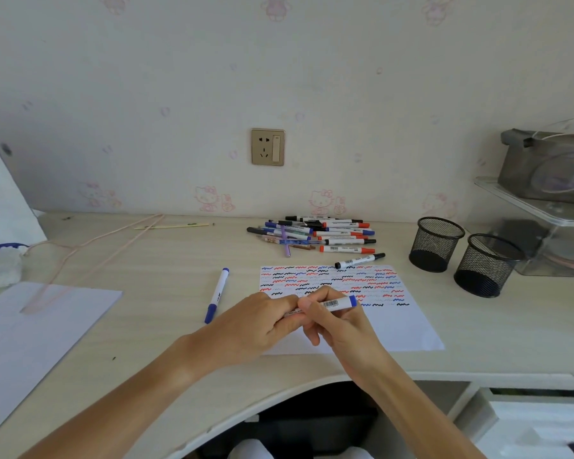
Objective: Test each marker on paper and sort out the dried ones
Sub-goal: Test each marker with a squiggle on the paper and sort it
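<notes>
Both hands hold one blue marker [332, 305] over the paper [398, 329]. The left hand [259, 321] grips the cap end and the right hand [332, 321] grips the body, likely to uncap it. More markers [315, 235] wait beyond the grip.

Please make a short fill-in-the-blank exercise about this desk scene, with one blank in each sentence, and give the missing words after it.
1. Both hands, the left hand and the right hand, hold one white marker with a ____ end.
2. The white test sheet of paper under the hands carries squiggles in red, black and ____.
3. The number of black wire-mesh pen cups on the right is ____.
4. The white marker with a black cap lies between the paper and the ____ of markers.

Missing words: blue; blue; two; pile
</notes>
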